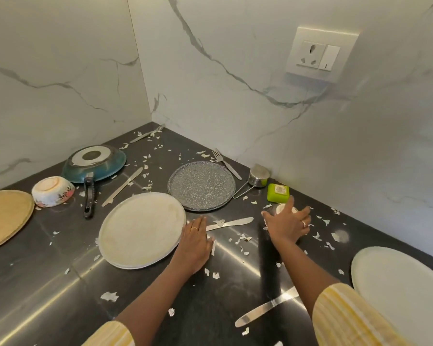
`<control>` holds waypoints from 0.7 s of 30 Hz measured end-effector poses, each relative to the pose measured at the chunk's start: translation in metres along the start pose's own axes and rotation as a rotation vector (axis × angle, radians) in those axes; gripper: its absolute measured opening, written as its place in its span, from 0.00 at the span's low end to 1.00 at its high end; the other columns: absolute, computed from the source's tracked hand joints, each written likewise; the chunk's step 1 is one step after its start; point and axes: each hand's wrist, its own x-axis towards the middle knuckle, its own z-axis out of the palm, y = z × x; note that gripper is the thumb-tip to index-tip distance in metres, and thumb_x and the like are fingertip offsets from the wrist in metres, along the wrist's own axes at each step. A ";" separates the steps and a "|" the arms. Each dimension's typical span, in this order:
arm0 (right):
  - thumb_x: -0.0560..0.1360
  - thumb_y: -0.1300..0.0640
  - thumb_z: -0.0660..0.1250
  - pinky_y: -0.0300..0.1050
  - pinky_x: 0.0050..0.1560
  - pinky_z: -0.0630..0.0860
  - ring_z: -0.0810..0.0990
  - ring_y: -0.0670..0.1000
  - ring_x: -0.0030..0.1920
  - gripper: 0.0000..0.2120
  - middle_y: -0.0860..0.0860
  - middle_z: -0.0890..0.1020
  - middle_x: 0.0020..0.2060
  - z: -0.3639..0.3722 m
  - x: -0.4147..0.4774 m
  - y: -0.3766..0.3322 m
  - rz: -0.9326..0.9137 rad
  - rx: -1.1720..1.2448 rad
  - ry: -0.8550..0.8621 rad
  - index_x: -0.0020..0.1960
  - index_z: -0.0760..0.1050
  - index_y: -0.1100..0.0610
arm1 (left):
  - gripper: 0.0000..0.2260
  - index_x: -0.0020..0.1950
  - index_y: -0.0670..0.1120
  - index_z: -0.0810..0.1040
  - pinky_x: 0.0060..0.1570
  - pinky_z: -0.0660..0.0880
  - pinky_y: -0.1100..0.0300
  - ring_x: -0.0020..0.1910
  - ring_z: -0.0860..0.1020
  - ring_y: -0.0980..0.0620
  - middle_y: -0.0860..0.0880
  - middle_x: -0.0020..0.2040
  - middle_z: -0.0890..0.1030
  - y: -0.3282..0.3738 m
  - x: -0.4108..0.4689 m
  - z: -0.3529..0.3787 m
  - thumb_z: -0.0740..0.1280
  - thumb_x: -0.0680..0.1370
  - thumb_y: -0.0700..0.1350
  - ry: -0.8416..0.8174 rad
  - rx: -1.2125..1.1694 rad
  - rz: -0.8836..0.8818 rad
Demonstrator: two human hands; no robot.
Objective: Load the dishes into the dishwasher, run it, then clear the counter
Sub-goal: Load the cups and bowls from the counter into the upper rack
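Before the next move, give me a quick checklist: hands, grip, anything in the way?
1. Right hand on the steel bowl: ok, fingers curled over it.
2. Bowl empty: cannot tell, the hand covers it.
3. Left hand free: ok, flat on the counter beside the white plate, holding nothing.
4. Space between the hands clear: not ok, a knife lies there.
5. Counter clean: not ok, white scraps scattered across it.
6. Dishwasher in view: not ok, outside the frame.
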 end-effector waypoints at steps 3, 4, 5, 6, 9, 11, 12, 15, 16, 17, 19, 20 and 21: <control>0.62 0.45 0.77 0.61 0.70 0.55 0.56 0.66 0.71 0.52 0.64 0.54 0.72 0.010 0.006 0.002 0.147 0.185 0.019 0.75 0.48 0.53 | 0.26 0.76 0.44 0.50 0.73 0.44 0.55 0.76 0.50 0.51 0.47 0.77 0.53 -0.006 0.009 0.004 0.53 0.82 0.50 0.015 -0.003 -0.014; 0.62 0.46 0.78 0.60 0.70 0.56 0.57 0.66 0.71 0.54 0.64 0.57 0.71 0.013 0.005 0.004 0.185 0.238 0.024 0.75 0.47 0.55 | 0.26 0.76 0.44 0.50 0.73 0.44 0.56 0.75 0.50 0.51 0.47 0.77 0.53 -0.007 0.010 0.006 0.53 0.82 0.50 0.021 0.000 -0.011; 0.61 0.47 0.78 0.59 0.70 0.56 0.59 0.65 0.70 0.54 0.64 0.59 0.70 0.016 0.005 0.006 0.214 0.280 0.029 0.75 0.47 0.57 | 0.26 0.76 0.43 0.51 0.73 0.44 0.56 0.75 0.50 0.51 0.47 0.77 0.54 -0.009 0.011 0.008 0.54 0.81 0.50 0.025 0.001 -0.004; 0.61 0.48 0.79 0.58 0.70 0.57 0.60 0.64 0.70 0.54 0.64 0.61 0.70 0.018 0.005 0.008 0.231 0.312 0.039 0.74 0.48 0.60 | 0.26 0.76 0.43 0.51 0.73 0.44 0.56 0.75 0.50 0.51 0.47 0.76 0.54 -0.010 0.011 0.009 0.54 0.81 0.50 0.027 -0.004 0.001; 0.58 0.48 0.80 0.57 0.68 0.61 0.65 0.63 0.67 0.53 0.62 0.67 0.67 0.018 0.002 0.005 0.226 0.404 0.080 0.72 0.54 0.62 | 0.26 0.76 0.44 0.51 0.73 0.44 0.56 0.75 0.50 0.51 0.47 0.77 0.54 -0.012 0.011 0.009 0.54 0.81 0.49 0.023 -0.024 0.003; 0.57 0.44 0.80 0.58 0.65 0.66 0.70 0.62 0.63 0.50 0.60 0.72 0.62 0.017 -0.005 -0.005 0.207 0.518 0.080 0.69 0.58 0.61 | 0.26 0.76 0.44 0.50 0.73 0.44 0.54 0.76 0.50 0.51 0.48 0.77 0.53 -0.014 0.011 0.005 0.54 0.81 0.49 0.027 -0.039 -0.003; 0.56 0.43 0.80 0.58 0.63 0.69 0.72 0.61 0.60 0.48 0.59 0.74 0.60 0.017 -0.009 -0.013 0.206 0.601 0.053 0.67 0.60 0.61 | 0.26 0.76 0.44 0.50 0.73 0.44 0.53 0.75 0.50 0.51 0.48 0.77 0.53 -0.018 0.010 0.001 0.54 0.81 0.49 0.035 -0.051 -0.007; 0.59 0.43 0.78 0.52 0.50 0.75 0.76 0.56 0.51 0.42 0.56 0.76 0.52 0.015 -0.023 -0.049 0.281 1.027 -0.159 0.63 0.65 0.62 | 0.26 0.76 0.44 0.51 0.73 0.45 0.52 0.75 0.50 0.51 0.47 0.76 0.54 -0.035 0.007 -0.015 0.55 0.81 0.48 0.087 -0.061 -0.028; 0.60 0.43 0.77 0.49 0.45 0.75 0.76 0.54 0.49 0.37 0.55 0.76 0.51 0.014 -0.029 -0.064 0.340 1.215 -0.282 0.60 0.69 0.60 | 0.26 0.76 0.43 0.51 0.73 0.45 0.52 0.75 0.51 0.51 0.47 0.76 0.54 -0.042 0.006 -0.022 0.55 0.81 0.48 0.106 -0.052 -0.042; 0.60 0.42 0.75 0.46 0.42 0.74 0.75 0.53 0.49 0.31 0.54 0.77 0.50 0.013 -0.037 -0.080 0.397 1.362 -0.433 0.56 0.73 0.57 | 0.26 0.76 0.43 0.50 0.73 0.44 0.53 0.75 0.51 0.51 0.47 0.76 0.54 -0.051 0.005 -0.030 0.55 0.81 0.48 0.120 -0.042 -0.058; 0.58 0.39 0.73 0.46 0.42 0.73 0.73 0.54 0.50 0.24 0.54 0.76 0.50 0.014 -0.055 -0.109 0.457 1.476 -0.665 0.49 0.75 0.50 | 0.26 0.76 0.44 0.50 0.73 0.45 0.52 0.75 0.52 0.50 0.47 0.76 0.54 -0.073 0.001 -0.044 0.55 0.81 0.48 0.132 -0.026 -0.098; 0.58 0.38 0.72 0.47 0.43 0.73 0.73 0.56 0.50 0.23 0.55 0.76 0.50 0.017 -0.066 -0.121 0.462 1.486 -0.737 0.48 0.75 0.48 | 0.26 0.76 0.44 0.50 0.73 0.45 0.52 0.75 0.52 0.49 0.47 0.76 0.54 -0.087 -0.001 -0.051 0.56 0.81 0.48 0.139 -0.023 -0.121; 0.59 0.38 0.71 0.48 0.44 0.73 0.72 0.57 0.50 0.22 0.56 0.75 0.50 0.021 -0.076 -0.132 0.460 1.499 -0.791 0.48 0.75 0.48 | 0.27 0.76 0.44 0.51 0.73 0.45 0.51 0.75 0.53 0.49 0.46 0.76 0.55 -0.101 -0.004 -0.059 0.57 0.81 0.49 0.151 -0.024 -0.143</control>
